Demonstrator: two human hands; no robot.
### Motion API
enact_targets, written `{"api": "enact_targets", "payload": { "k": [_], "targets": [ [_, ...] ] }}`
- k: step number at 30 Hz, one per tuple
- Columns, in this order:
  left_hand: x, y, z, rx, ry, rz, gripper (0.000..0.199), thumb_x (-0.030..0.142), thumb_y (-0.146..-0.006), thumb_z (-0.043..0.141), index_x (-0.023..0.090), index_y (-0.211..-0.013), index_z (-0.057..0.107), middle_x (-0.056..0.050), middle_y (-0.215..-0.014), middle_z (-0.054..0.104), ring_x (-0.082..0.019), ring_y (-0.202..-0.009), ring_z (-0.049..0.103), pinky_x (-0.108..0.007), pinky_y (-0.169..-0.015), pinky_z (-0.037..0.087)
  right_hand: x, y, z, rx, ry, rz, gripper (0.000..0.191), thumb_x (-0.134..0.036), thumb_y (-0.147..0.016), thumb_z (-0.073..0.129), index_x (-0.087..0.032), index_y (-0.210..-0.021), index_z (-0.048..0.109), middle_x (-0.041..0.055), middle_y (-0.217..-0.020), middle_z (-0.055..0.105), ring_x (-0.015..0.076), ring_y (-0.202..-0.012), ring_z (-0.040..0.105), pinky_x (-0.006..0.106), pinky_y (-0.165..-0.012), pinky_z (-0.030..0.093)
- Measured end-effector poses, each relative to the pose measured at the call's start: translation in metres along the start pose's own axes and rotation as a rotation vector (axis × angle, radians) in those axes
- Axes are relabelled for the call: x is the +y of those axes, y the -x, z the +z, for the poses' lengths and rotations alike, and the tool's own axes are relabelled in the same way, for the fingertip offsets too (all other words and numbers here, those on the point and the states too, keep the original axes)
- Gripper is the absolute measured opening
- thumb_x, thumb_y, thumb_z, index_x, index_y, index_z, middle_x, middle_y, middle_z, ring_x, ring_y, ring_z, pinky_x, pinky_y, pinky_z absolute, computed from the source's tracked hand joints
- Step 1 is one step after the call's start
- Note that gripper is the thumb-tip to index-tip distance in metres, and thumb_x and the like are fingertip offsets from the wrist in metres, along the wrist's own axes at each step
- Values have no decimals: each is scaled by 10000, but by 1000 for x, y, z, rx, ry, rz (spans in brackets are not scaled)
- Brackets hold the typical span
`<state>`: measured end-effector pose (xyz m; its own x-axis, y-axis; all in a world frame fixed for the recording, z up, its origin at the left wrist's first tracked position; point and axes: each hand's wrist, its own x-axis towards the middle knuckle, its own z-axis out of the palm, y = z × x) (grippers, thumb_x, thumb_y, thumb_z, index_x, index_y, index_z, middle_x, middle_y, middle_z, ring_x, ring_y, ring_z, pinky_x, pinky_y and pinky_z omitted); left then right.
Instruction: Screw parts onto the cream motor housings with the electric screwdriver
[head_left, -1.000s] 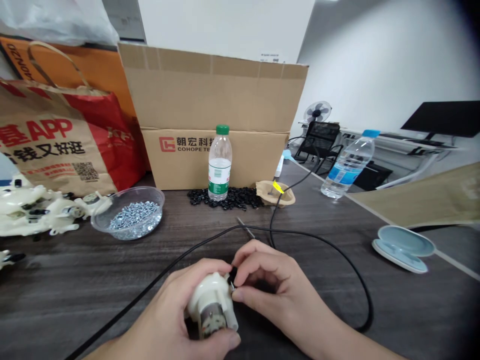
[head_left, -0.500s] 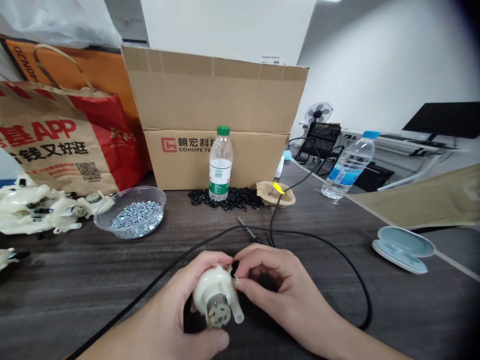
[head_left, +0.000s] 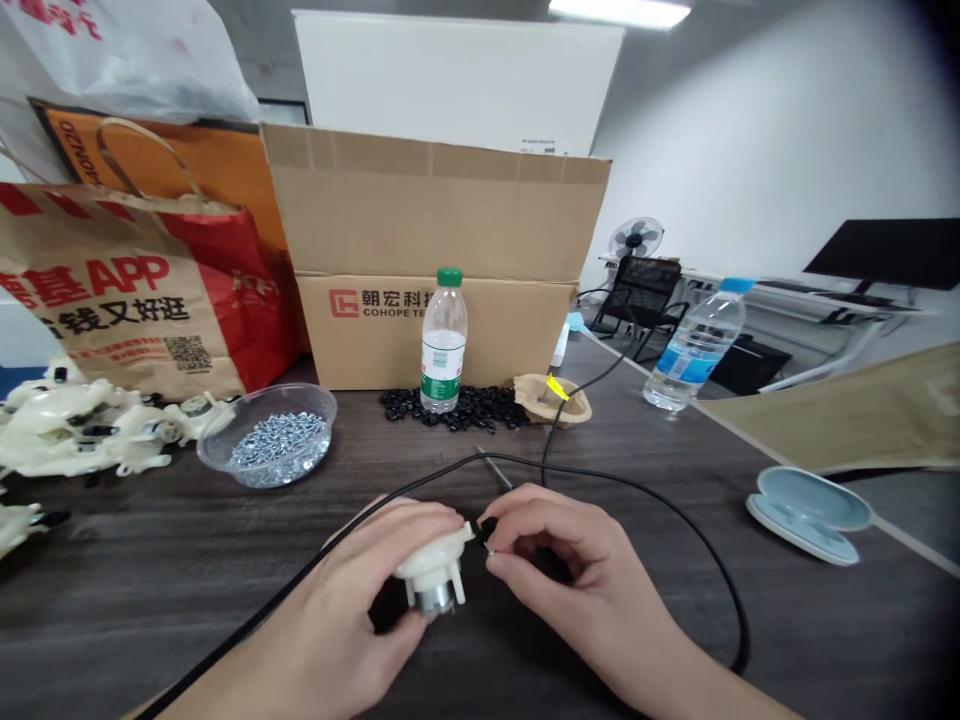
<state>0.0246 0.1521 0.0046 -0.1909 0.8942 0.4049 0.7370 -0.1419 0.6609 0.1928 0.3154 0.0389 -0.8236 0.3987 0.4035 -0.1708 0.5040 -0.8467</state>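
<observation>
A cream plastic pump housing with a small silver motor (head_left: 436, 575) is in the grip of my left hand (head_left: 367, 590), tilted so the motor points downward. At its right, my right hand (head_left: 570, 570) pinches a small silver screw (head_left: 490, 550) between thumb and fingertips. A small black piece (head_left: 487, 526) shows at the same fingertips, partly hidden. The screw is apart from the housing. Just beyond my right hand lies a screwdriver (head_left: 493, 468), its handle covered by the fingers.
A clear bowl of screws (head_left: 268, 440) stands left, beside more cream housings (head_left: 82, 425). Black small parts (head_left: 480, 408) are heaped around a green-capped bottle (head_left: 444, 350). A black cable (head_left: 637, 476) loops across the table. A blue case (head_left: 810, 510) lies right.
My left hand has turned the housing, so the motor's end face now points downward instead of toward me. My right hand has drawn slightly away with the screw. The view has tilted up.
</observation>
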Motion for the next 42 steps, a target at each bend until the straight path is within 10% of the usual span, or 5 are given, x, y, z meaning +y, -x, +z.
{"api": "enact_targets", "payload": {
  "k": [8, 14, 25, 32, 42],
  "targets": [
    [-1, -4, -7, -5, -229, 237, 737, -82, -762, 504, 342, -1362, 449, -26, -1383, 651, -222, -1292, 604, -538, -1194, 365, -4, 5, 2, 7, 32, -90, 133, -83, -880, 692, -211, -860, 725, 1, -960, 717, 113, -841, 677, 200, -759, 510],
    [-2, 0, -7, 36, -216, 292, 654, -38, -803, 505, 283, -1367, 424, -51, -1326, 696, -231, -1274, 626, -438, -1133, 474, 0, 6, 2, -4, -253, 16, 42, -188, -880, 789, -225, -879, 769, 52, -1053, 736, 209, -1142, 667, 303, -996, 525],
    [3, -2, -9, 27, -223, 329, 601, -50, -830, 497, 348, -1280, 483, -82, -1375, 578, -240, -1247, 619, -390, -1031, 545, -7, 7, 4, -71, -389, -41, 105, -156, -893, 787, -260, -909, 792, 41, -1024, 729, 185, -1013, 715, 297, -914, 567],
    [-7, 0, 1, 139, -86, 169, 702, 37, -800, 627, 359, -1360, 353, -85, -1455, 579, -278, -1359, 568, -444, -1092, 502, -10, 14, 4, -70, -196, -232, 335, 25, -815, 745, -274, -958, 790, 30, -1027, 739, 215, -1085, 717, 310, -970, 589],
    [-1, -5, 15, 23, 324, -223, 754, 48, -680, 640, 318, -1330, 370, 22, -1012, 661, -175, -849, 665, -289, -748, 496, -10, 14, 5, -142, -80, -235, 259, -4, -832, 723, -229, -941, 791, 81, -1032, 743, 254, -1097, 722, 332, -964, 608]
  ]
}}
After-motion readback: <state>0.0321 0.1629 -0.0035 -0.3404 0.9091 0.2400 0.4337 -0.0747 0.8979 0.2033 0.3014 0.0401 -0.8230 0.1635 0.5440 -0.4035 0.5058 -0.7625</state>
